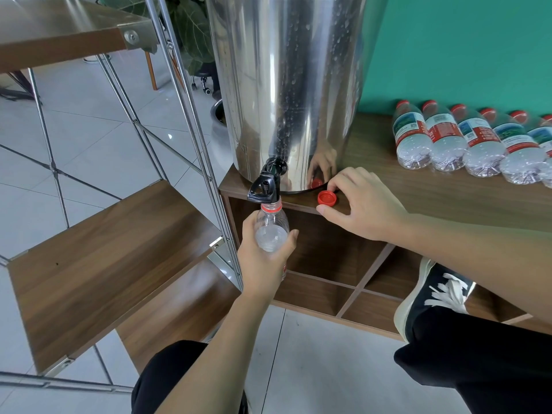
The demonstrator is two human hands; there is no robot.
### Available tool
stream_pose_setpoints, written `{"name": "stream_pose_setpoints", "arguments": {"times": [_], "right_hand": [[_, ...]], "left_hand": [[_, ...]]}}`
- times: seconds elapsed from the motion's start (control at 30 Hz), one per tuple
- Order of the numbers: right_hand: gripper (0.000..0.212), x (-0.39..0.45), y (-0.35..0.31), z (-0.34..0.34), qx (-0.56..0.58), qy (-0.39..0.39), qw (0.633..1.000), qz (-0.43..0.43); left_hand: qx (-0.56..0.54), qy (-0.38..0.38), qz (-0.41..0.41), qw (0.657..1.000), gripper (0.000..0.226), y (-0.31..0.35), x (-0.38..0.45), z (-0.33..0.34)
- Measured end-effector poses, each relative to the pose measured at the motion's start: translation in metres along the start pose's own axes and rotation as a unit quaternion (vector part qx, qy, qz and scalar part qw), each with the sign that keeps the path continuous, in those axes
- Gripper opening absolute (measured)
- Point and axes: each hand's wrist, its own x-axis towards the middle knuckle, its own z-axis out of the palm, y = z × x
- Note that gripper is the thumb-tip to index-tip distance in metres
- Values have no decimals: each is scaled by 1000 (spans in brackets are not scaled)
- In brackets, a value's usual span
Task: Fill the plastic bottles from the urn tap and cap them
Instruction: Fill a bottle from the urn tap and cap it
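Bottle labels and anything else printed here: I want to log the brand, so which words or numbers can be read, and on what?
Nothing can be read.
Labels on the capped bottles lying in a row on the cabinet top: red, white and blue-green print, too small and blurred.
Bottle in the left hand under the tap: label mostly hidden by the grip.
Urn, red cap: no text visible.
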Motion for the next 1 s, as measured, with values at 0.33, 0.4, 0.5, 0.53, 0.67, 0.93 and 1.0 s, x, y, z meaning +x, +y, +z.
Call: {"name": "stream_pose_setpoints", "arguments": {"times": [0.33,0.4,0.5,0.53,0.67,0.93,1.0], "right_hand": [[49,0,0,0,1,1,1000,-1],[49,0,0,1,-1,5,1000,-4],[48,0,0,2,-6,11,1000,-5],[47,0,0,3,-7,12,1000,-6],[47,-1,1,2,-7,13,1000,-6],[47,0,1,4,-9,11,1000,-10],[47,0,1,4,-7,11,1000,-10]], "left_hand": [[-9,2,7,1000,71,1,0,0],[-16,4,6,1000,70,1,0,0],[-17,7,8,1000,70,2,-1,1],[-16,7,9,1000,70,2,-1,1],[-15,15,9,1000,67,3,-1,3],[-16,27,-9,999,71,3,-2,6],[-11,24,-12,1000,74,4,-3,6]]}}
